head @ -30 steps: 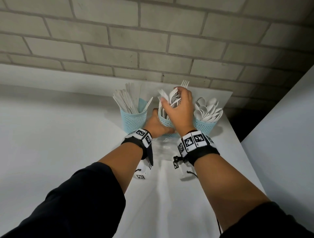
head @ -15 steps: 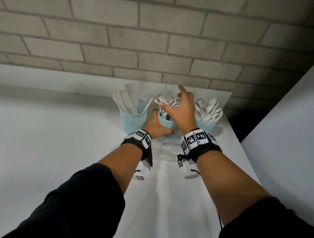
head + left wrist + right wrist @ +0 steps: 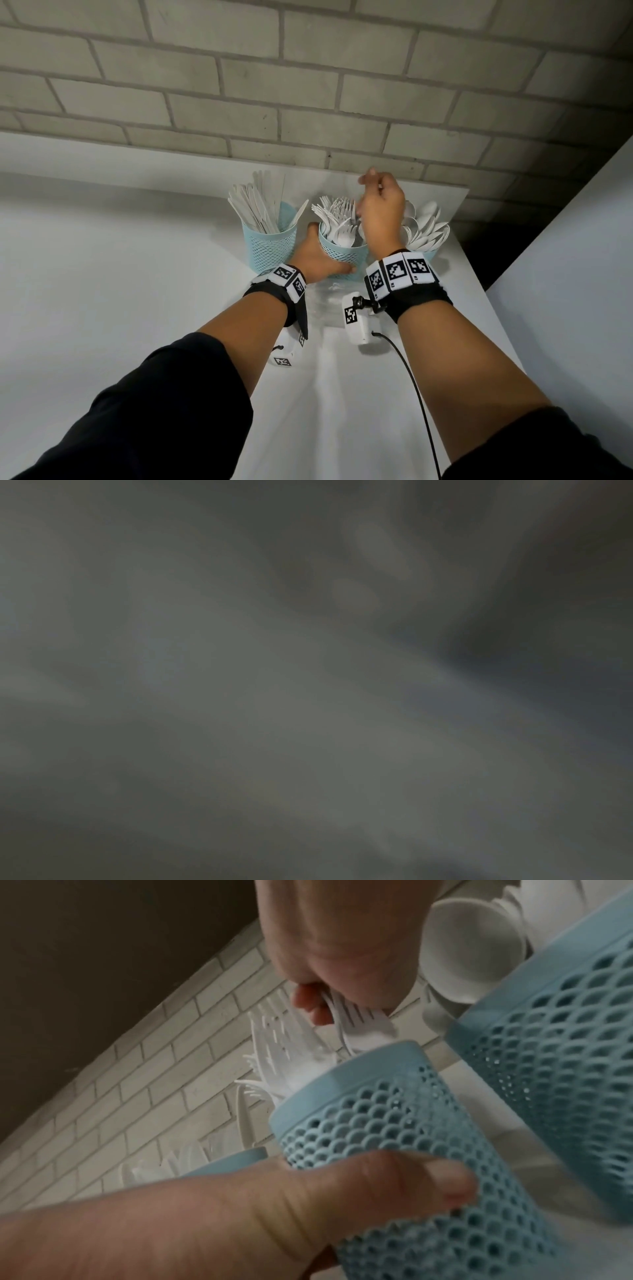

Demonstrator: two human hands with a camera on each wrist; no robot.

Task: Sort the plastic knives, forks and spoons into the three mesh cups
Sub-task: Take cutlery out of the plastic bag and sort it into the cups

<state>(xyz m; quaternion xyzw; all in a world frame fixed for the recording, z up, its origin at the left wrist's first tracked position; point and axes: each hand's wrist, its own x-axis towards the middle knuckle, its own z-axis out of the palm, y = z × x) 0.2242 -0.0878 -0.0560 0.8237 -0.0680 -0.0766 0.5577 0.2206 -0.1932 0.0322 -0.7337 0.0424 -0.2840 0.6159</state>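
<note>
my left hand (image 3: 317, 260) grips the middle cup (image 3: 342, 255); my right hand (image 3: 378, 212) seemingly pinches a fork (image 3: 356, 1020), and snagged tines could tip the cup.

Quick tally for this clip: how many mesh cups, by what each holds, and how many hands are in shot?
Cup of knives: 1
Cup of forks: 1
Cup of spoons: 1
Hands: 2, the left hand and the right hand
Total: 3 blue mesh cups, 2 hands
</note>
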